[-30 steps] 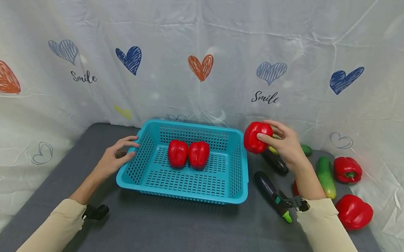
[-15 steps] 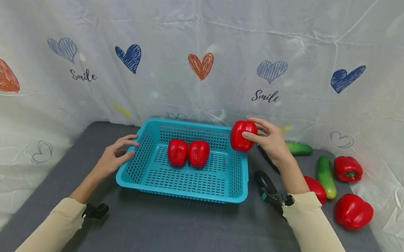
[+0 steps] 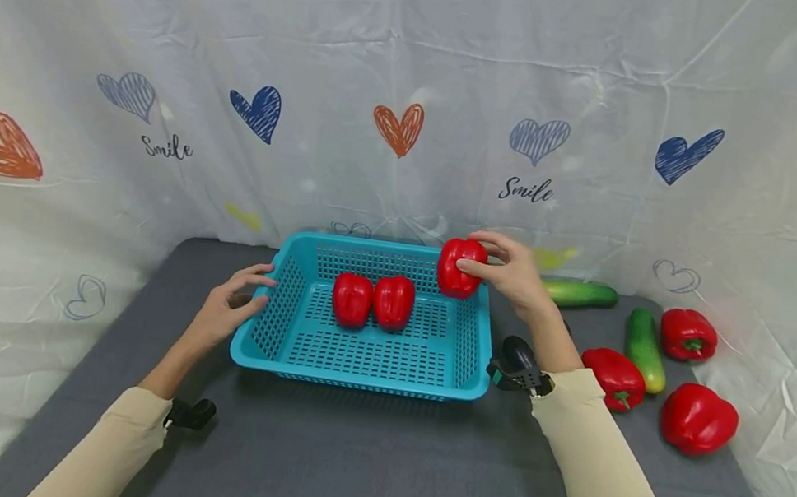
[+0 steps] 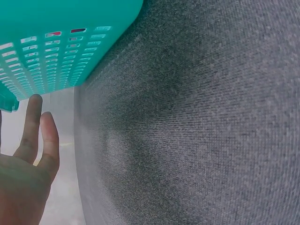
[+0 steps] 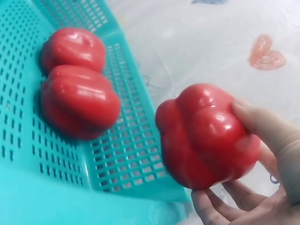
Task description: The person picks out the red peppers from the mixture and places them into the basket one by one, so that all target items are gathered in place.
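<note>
A red bell pepper (image 3: 459, 271) is gripped between the thumb and fingers of my right hand (image 3: 511, 272), above the back right corner of a turquoise plastic basket (image 3: 356, 380). In the right wrist view the held bell pepper (image 5: 206, 138) fills the space before the thumb. Two more red bell peppers (image 3: 393, 303) sit side by side in the basket, toward its back. My left hand (image 3: 227, 309) is at the basket's left rim with fingers loosely extended. The left wrist view shows its fingers (image 4: 33, 124) right by the perforated basket wall (image 4: 51, 51).
On the right of the dark grey table (image 3: 357, 467) lie several red bell peppers (image 3: 698, 420), a cucumber (image 3: 643, 349) and another cucumber (image 3: 581, 294) farther back. An eggplant (image 3: 516, 352) is partly hidden by the right wrist camera. A heart-printed sheet (image 3: 408, 51) hangs behind.
My right hand has carried the bell pepper leftward, from right of the basket to over its back right corner. The left hand stays at the left rim.
</note>
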A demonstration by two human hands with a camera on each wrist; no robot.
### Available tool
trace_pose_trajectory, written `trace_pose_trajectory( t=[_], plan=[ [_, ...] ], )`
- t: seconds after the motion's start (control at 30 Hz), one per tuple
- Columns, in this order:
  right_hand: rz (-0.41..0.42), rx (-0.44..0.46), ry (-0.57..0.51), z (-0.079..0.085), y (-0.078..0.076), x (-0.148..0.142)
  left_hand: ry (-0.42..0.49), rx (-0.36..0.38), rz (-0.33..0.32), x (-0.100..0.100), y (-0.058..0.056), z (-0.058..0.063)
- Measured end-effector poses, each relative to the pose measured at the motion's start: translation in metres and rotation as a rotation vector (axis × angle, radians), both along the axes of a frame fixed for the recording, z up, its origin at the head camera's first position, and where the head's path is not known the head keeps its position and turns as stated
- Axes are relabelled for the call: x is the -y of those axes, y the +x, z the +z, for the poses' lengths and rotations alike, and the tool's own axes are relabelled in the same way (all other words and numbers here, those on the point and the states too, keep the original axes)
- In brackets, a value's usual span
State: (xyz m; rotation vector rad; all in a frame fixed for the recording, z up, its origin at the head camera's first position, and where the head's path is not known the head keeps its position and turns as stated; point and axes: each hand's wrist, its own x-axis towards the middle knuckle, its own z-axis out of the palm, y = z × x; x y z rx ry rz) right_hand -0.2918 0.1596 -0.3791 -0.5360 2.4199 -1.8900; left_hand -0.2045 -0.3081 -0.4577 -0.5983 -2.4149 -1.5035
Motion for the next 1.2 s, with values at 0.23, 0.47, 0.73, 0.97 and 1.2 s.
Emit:
trace_pose_trajectory(
  t=[0.23,0.47,0.73,0.97,1.2],
  plan=[
    [-0.008,0.031,0.025,-0.002,0.0,0.01,-0.013,0.001,0.009,0.0,0.0,-0.001],
    [-0.007,0.039,0.035,-0.002,0.001,0.014,-0.016,-0.003,0.011,0.001,0.0,-0.001],
    [0.005,0.027,0.046,-0.002,-0.002,0.022,-0.019,-0.001,0.017,0.0,0.001,-0.001],
    [0.01,0.036,0.046,-0.002,-0.001,0.026,-0.025,0.01,0.023,0.0,0.001,-0.001],
    [0.012,0.016,0.073,0.002,0.0,0.027,-0.028,0.0,0.023,0.0,0.0,-0.001]
  ],
)
